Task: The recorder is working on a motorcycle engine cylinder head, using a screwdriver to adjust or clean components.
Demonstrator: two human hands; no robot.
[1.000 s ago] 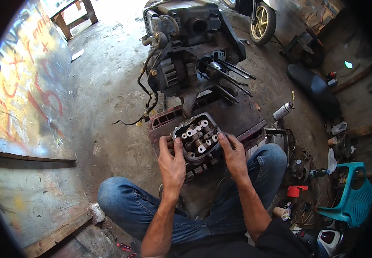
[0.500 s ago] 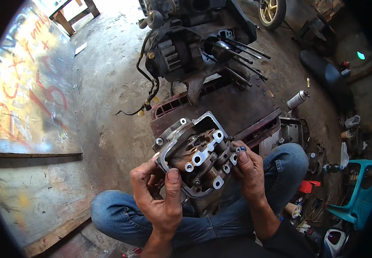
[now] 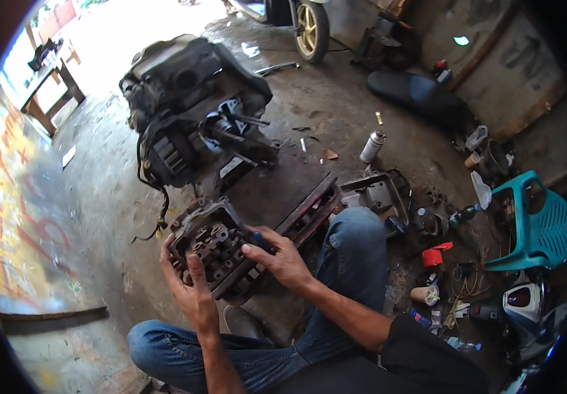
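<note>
Between my hands is a cylinder head (image 3: 211, 246), its open side with the rocker parts facing up. My left hand (image 3: 191, 289) is wrapped round its left and near side, the thumb on the near rim. On the opposite side, my right hand (image 3: 283, 259) grips the right edge with thumb and fingers. A small dark blue piece (image 3: 261, 241) shows at the right fingers; whether it is part of the head I cannot tell. Just beyond stands a scooter engine (image 3: 178, 85), its bare cylinder studs (image 3: 247, 121) pointing right.
The engine rests on an upturned dark red plastic crate (image 3: 310, 213). To the right are a metal cover (image 3: 378, 197), a spray can (image 3: 373, 146), a motorcycle seat (image 3: 421, 95) and a teal plastic stool (image 3: 526, 223). A painted board (image 3: 27, 217) stands at the left.
The cylinder head has moved left and away from me, with both hands still on it. My view has swung right and up, showing more of the floor and wall.
</note>
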